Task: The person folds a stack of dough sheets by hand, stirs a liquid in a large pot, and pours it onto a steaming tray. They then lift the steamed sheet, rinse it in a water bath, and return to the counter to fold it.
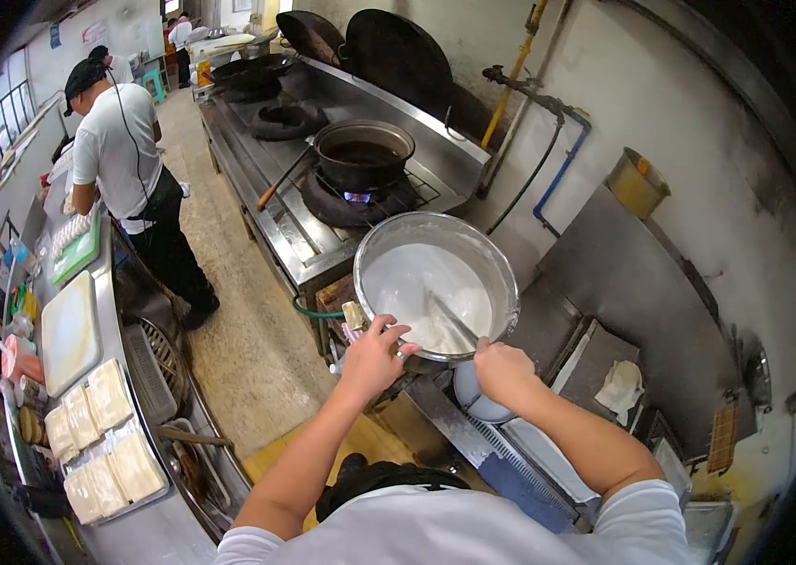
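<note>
A large metal bowl [508,273] of white liquid stands in front of me, beside the stove. My left hand [377,358] is at the bowl's near left rim, its fingers bent over the edge. My right hand [503,369] is closed around the handle of a metal utensil [452,318], which slants down into the white liquid. The liquid hides the utensil's far end. Just beyond the bowl, a dark pot [363,174] with dark contents sits on a burner with a blue flame.
Left, a counter [153,532] holds packed trays [108,394], a white board [68,332] and a green tray [79,250]. A person [125,141] works there, with others farther back. Woks [396,66] lean behind the stove [276,226]. A cloth [620,388] lies at right.
</note>
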### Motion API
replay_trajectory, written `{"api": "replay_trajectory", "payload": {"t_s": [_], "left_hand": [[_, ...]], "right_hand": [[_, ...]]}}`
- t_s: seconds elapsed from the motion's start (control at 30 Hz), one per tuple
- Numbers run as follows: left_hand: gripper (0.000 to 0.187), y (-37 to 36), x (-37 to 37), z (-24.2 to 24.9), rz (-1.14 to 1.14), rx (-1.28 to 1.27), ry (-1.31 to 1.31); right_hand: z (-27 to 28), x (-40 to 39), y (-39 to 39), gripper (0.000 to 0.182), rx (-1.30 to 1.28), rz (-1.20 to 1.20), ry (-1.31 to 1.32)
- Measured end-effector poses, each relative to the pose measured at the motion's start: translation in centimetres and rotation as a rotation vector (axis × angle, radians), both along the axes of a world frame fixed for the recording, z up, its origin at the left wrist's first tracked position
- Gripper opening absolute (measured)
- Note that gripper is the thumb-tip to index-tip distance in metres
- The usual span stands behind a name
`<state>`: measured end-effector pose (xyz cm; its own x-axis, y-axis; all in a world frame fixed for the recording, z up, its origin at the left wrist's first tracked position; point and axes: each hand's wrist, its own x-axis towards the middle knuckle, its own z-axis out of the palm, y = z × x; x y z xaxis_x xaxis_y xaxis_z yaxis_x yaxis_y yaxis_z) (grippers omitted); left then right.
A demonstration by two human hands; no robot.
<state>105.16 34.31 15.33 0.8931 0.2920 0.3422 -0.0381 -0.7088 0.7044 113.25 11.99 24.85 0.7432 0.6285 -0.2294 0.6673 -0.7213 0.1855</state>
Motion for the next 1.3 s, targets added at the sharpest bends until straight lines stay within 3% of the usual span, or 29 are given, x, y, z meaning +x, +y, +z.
{"api": "replay_trajectory", "payload": {"t_s": [0.07, 0.17, 0.37, 0.4, 0.5, 0.57, 0.73, 0.83, 0.97, 1.03, 1.07, 1.1, 1.27, 1.3], "left_hand": [[0.037, -0.1, -0.2, 0.5, 0.001, 0.014, 0.038], [0.036, -0.1, -0.2, 0.8, 0.001, 0.008, 0.042], [0.035, -0.2, -0.3, 1.0, -0.012, -0.019, 0.082], [0.035, -0.1, -0.3, 1.1, -0.013, -0.02, 0.091], [0.037, -0.1, -0.1, 0.6, 0.009, 0.013, 0.066], [0.037, -0.2, -0.1, 0.5, 0.009, 0.009, 0.072], [0.039, 0.0, -0.2, 0.4, 0.005, 0.021, 0.048], [0.04, -0.2, -0.1, 0.6, 0.001, 0.031, 0.053], [0.036, -0.2, -0.3, 0.9, -0.013, 0.016, 0.081], [0.034, -0.2, -0.3, 0.9, -0.019, 0.013, 0.086], [0.034, -0.1, -0.3, 0.9, -0.019, 0.013, 0.087], [0.034, -0.1, -0.3, 0.8, -0.019, 0.012, 0.088], [0.033, -0.1, -0.1, 0.5, -0.009, -0.004, 0.065], [0.033, -0.2, -0.1, 0.5, -0.006, -0.011, 0.063]], "right_hand": [[-1.3, 0.5, -0.7, 0.022, -0.03, -0.085, -0.101], [2.3, 2.1, -2.3, 0.021, -0.123, 0.025, 0.041], [8.9, 7.8, -0.2, 0.02, -0.431, 0.007, 0.349], [10.2, 7.8, 0.2, 0.027, -0.379, -0.133, 0.481], [10.3, 6.7, 0.8, 0.032, -0.264, -0.13, 0.602], [5.1, 6.8, -0.9, 0.029, -0.114, 0.147, 0.467], [0.3, 0.6, 0.1, 0.033, -0.044, 0.003, 0.018], [0.2, 1.3, -1.6, 0.038, -0.106, -0.033, -0.043], [5.5, 4.0, -2.2, 0.027, -0.164, -0.019, 0.2], [8.1, 5.9, -0.5, 0.023, -0.341, -0.099, 0.328], [8.6, 7.0, -0.3, 0.028, -0.419, -0.017, 0.335], [11.4, 6.1, 1.1, 0.031, -0.431, -0.132, 0.438], [8.5, 5.6, 1.0, 0.026, -0.185, -0.13, 0.571], [5.4, 5.7, 0.1, 0.026, -0.197, 0.12, 0.429]]}}
